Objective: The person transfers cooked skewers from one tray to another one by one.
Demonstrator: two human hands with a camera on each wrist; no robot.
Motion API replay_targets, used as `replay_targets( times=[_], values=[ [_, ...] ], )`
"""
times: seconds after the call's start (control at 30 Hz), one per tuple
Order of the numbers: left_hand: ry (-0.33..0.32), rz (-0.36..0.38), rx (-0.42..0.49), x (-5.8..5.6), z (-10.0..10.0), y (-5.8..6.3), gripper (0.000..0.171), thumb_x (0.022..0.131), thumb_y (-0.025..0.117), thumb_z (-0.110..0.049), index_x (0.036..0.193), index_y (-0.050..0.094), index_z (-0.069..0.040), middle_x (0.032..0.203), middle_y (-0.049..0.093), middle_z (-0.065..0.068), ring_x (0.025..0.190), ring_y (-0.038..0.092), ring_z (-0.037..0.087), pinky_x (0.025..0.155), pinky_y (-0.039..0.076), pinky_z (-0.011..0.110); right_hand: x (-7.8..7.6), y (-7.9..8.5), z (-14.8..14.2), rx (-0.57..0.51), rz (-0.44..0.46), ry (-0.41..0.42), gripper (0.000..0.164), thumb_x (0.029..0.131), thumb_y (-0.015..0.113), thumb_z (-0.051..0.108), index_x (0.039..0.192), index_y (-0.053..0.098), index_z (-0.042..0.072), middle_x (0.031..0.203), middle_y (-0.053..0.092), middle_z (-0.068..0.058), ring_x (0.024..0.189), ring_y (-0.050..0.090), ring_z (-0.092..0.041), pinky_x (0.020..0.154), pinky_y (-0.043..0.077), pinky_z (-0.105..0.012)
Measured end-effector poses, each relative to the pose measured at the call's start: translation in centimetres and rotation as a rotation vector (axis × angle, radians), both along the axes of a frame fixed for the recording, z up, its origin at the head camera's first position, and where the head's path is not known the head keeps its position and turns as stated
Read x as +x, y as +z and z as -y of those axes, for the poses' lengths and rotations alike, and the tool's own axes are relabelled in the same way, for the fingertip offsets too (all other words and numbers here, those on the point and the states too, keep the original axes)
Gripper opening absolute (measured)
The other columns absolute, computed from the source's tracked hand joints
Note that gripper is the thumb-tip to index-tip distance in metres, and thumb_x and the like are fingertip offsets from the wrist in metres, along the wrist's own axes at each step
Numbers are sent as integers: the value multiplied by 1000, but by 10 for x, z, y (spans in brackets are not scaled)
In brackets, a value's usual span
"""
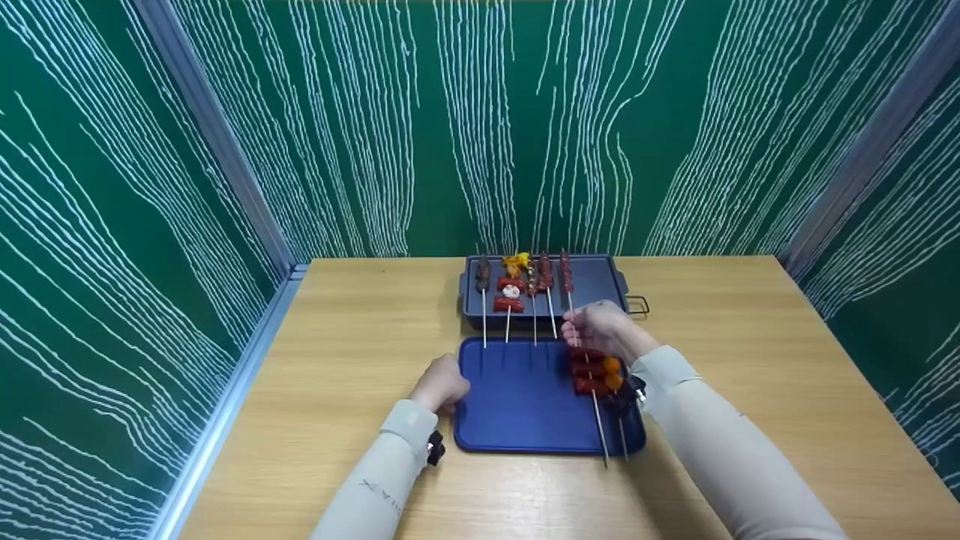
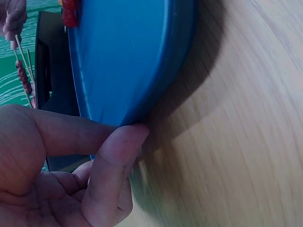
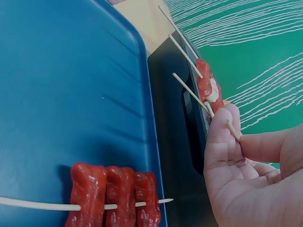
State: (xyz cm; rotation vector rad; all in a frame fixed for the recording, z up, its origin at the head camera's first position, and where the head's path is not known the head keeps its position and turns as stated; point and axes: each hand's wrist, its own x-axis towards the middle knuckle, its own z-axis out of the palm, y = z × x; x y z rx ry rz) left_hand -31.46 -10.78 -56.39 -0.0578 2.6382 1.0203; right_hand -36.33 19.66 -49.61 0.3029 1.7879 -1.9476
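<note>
My left hand (image 1: 441,381) pinches the left rim of a blue tray (image 1: 517,412) between thumb and fingers, close-up in the left wrist view. Above the tray's far right corner, my right hand (image 1: 602,328) pinches the bare stick end of a meat skewer (image 1: 565,274). That skewer's dark red pieces are over the right part of a dark grill pan (image 1: 596,277). On the tray's right side rests a skewer of red pieces (image 3: 90,194), beside another with orange pieces (image 1: 612,373), partly hidden by my right wrist.
Several skewers lie on the pan's left half, among them one of dark meat (image 1: 483,275) and one of mixed pieces (image 1: 510,291); their sticks reach out toward the tray. A wire handle (image 1: 639,304) juts from the pan's right side. Green patterned panels (image 1: 472,150) enclose the wooden table (image 1: 360,315).
</note>
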Motion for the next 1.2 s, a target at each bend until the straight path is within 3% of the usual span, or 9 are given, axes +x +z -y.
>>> replay_targets(
  times=[0.1, 0.27, 0.57, 0.8, 0.93, 1.03, 1.07, 1.13, 1.2],
  values=[
    [8, -1, -12, 4, -1, 5, 17, 87, 50, 8, 95, 64, 2, 80, 69, 21, 41, 59, 17, 39, 57, 31, 1, 4, -2, 0, 2, 1, 22, 110, 36, -4, 118, 56, -5, 81, 69, -6, 71, 67, -15, 65, 63, -25],
    [2, -4, -8, 3, -1, 1, 16, 87, 51, 7, 94, 64, 2, 80, 69, 22, 39, 58, 17, 36, 54, 30, 5, 12, -5, 22, -15, 26, 21, 110, 36, -3, 112, 57, -2, 80, 68, -5, 70, 65, -14, 66, 63, -24],
    [9, -9, 1, 4, -3, 3, 20, 87, 50, 10, 99, 65, 3, 90, 69, 24, 42, 58, 19, 35, 53, 29, 11, 23, -9, 32, -29, 41, 20, 110, 39, -4, 121, 55, -7, 77, 69, -4, 68, 64, -13, 65, 63, -24],
    [-1, -8, 22, 5, -2, 4, 24, 86, 50, 9, 103, 65, 3, 94, 70, 25, 42, 58, 19, 36, 53, 30, 17, 31, -10, 49, -58, 49, 18, 109, 40, -4, 116, 56, -6, 77, 69, -5, 67, 64, -14, 65, 63, -25],
    [-20, -10, 46, -4, 3, -9, 23, 85, 49, 7, 102, 64, 4, 90, 70, 26, 40, 61, 22, 36, 56, 35, 21, 36, -10, 62, -64, 63, 18, 109, 41, -5, 114, 57, -3, 78, 69, -4, 66, 65, -13, 65, 63, -25],
    [-36, -23, 50, -17, 7, -31, 24, 83, 49, 4, 101, 64, 1, 88, 70, 25, 40, 63, 23, 35, 57, 37, 23, 38, -11, 73, -65, 70, 17, 109, 41, -5, 114, 58, -2, 79, 70, -5, 66, 65, -14, 66, 64, -26],
    [-26, -9, 52, -17, 6, -30, 24, 83, 50, 5, 101, 64, 1, 89, 71, 25, 41, 64, 25, 36, 58, 39, 24, 39, -11, 77, -66, 74, 17, 109, 42, -5, 114, 58, -2, 79, 70, -5, 66, 66, -14, 66, 64, -26],
    [-33, -20, 44, -24, 8, -42, 24, 82, 50, 4, 101, 64, -1, 89, 71, 23, 40, 64, 23, 35, 57, 38, 26, 40, -12, 82, -65, 76, 17, 108, 42, -5, 114, 58, -2, 79, 70, -5, 66, 66, -14, 66, 65, -26],
    [-35, -24, 43, -23, 7, -42, 24, 82, 51, 5, 102, 64, 0, 89, 71, 23, 40, 64, 23, 36, 58, 39, 28, 41, -12, 89, -69, 79, 17, 108, 42, -5, 115, 57, -3, 78, 70, -4, 65, 67, -14, 67, 66, -27]
  ],
)
